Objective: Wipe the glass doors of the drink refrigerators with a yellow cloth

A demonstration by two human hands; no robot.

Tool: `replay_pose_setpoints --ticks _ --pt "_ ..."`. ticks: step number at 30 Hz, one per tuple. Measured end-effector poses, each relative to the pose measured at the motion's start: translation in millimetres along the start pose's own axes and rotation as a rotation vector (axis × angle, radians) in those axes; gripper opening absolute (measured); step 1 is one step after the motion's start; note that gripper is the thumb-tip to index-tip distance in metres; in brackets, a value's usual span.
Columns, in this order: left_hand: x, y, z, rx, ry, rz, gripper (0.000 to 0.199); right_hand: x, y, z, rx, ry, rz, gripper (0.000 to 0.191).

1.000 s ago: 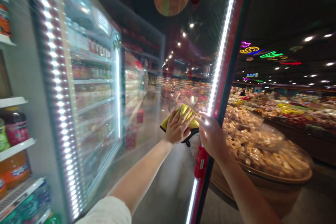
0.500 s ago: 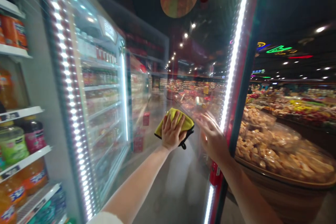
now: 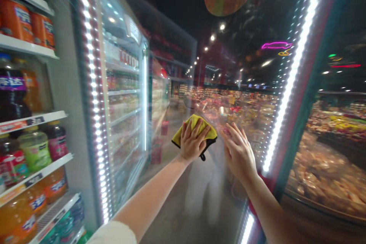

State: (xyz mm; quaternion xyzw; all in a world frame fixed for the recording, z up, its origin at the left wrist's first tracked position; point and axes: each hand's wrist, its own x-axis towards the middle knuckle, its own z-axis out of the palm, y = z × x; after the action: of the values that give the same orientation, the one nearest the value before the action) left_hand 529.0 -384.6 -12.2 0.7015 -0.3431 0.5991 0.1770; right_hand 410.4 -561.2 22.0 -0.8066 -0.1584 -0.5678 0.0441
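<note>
My left hand (image 3: 192, 143) presses a folded yellow cloth (image 3: 197, 124) with black edging and a small black loop against a clear glass door (image 3: 177, 194). Its fingers are spread over the cloth. To the right, my right hand (image 3: 240, 150) is raised with fingers stretched out and nothing in it, beside the cloth and apart from it. Whether its fingertips touch the glass I cannot tell. A bright LED strip (image 3: 294, 68) runs down the door's edge, right of my right hand.
On the left, drink shelves (image 3: 31, 122) hold bottles and cans, with another LED strip (image 3: 95, 106) alongside. A second glass-fronted cooler (image 3: 122, 103) shows behind or in the glass. A display of packaged food (image 3: 328, 179) stands at right.
The view has turned left, so the shelves and door edge sit further right in the picture. My right hand now shows further from the edge strip. The cloth stays under my left hand.
</note>
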Motion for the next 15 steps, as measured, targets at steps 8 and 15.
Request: replay_pose_setpoints --ticks 8,15 --pt "45 -79 -19.8 0.028 0.047 -0.237 0.055 18 -16 16 -0.096 -0.017 -0.014 0.041" --pt "-20 -61 -18.9 -0.012 -0.049 -0.164 0.059 15 -33 29 -0.103 -0.068 -0.012 0.042"
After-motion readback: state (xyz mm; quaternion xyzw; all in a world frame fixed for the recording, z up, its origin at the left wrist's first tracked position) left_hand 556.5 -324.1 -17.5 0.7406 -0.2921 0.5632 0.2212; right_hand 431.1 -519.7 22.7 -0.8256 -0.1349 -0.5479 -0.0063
